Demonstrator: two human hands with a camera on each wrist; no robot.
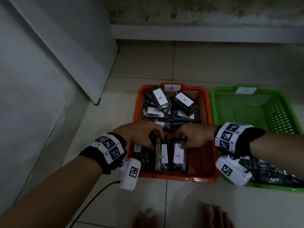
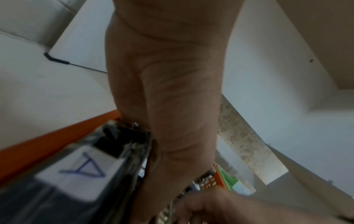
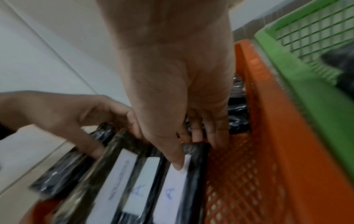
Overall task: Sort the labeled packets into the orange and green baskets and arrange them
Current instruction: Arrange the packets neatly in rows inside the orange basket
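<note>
Both hands are in the orange basket, the left hand gripping one A packet and the right hand pinching another to line them up, while a messy pile behind waits and the green basket holds few.

Pale floor tiles run back to a white ledge at the foot of a stained, mottled wall. On the left stands a white cabinet — its lower corner capped in black — beside a grey wall. A black cable trails over the floor near two bare feet.
</note>
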